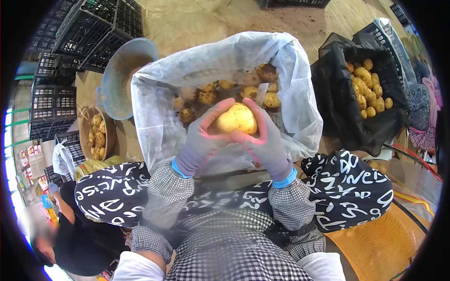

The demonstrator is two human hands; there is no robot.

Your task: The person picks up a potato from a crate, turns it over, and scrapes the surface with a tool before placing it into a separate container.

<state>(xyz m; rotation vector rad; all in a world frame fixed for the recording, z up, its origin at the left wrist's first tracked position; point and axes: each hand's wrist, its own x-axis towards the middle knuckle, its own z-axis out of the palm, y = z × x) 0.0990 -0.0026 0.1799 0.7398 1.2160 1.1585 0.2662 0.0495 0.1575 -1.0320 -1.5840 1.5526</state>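
A large pale-yellow potato [237,120] is held between both my gloved hands, above a crate lined with white cloth [154,100]. My left hand [207,133] curls round its left side, thumb and fingers against the skin. From the right, my right hand [265,138] presses on it in the same way. Both gloves are grey with pink fingers and blue cuffs. Below, inside the lined crate, lie several potatoes [206,96], some with dark soil on them. My hands hide part of the crate's near side.
To the right stands a crate lined with black cloth [328,84], holding several potatoes [368,89]. A blue basin [126,77] and a round tub of potatoes [97,131] are at left. Black crates [96,33] are stacked behind them. Another person [84,234] is at lower left.
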